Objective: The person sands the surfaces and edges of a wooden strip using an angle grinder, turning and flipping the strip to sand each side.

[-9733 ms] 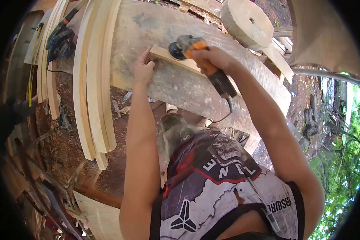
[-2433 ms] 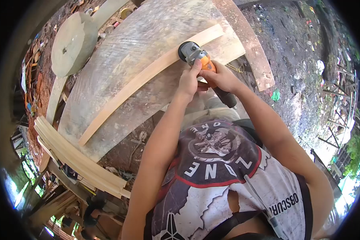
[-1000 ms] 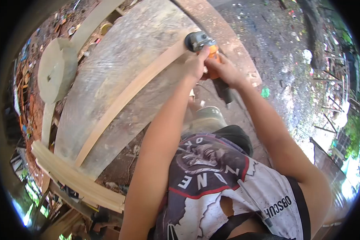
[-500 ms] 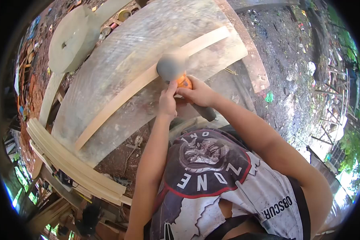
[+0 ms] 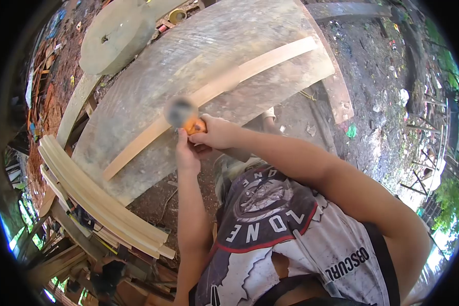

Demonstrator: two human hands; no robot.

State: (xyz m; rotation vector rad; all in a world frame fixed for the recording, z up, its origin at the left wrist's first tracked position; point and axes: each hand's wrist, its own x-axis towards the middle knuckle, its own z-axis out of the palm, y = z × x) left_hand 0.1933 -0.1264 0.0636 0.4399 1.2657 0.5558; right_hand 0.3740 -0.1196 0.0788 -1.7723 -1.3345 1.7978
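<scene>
Both my hands are closed around an orange angle grinder (image 5: 194, 126). Its dark round disc end, blurred in view, lies over a long curved wooden strip (image 5: 137, 153), left of the strip's middle. My left hand (image 5: 189, 157) grips the near left side of the tool, thumb up against the orange body. From the right, my right hand (image 5: 217, 133) wraps the body, its fingers partly hidden. The grinder's rear end shows below my right wrist. Under the strip is a broad, worn board (image 5: 214, 46) that serves as a work surface.
A stack of curved wooden strips (image 5: 102, 196) sits at the lower left. A thick round slab (image 5: 115, 38) stands at the upper left, near a small tin (image 5: 177, 17). Littered dirt ground (image 5: 377, 66) lies to the right. A foot (image 5: 269, 116) shows beyond my right forearm.
Both hands have moved the grinder left and toward me along the wooden strip. The view has shifted slightly, and a foot now shows beyond my right forearm.
</scene>
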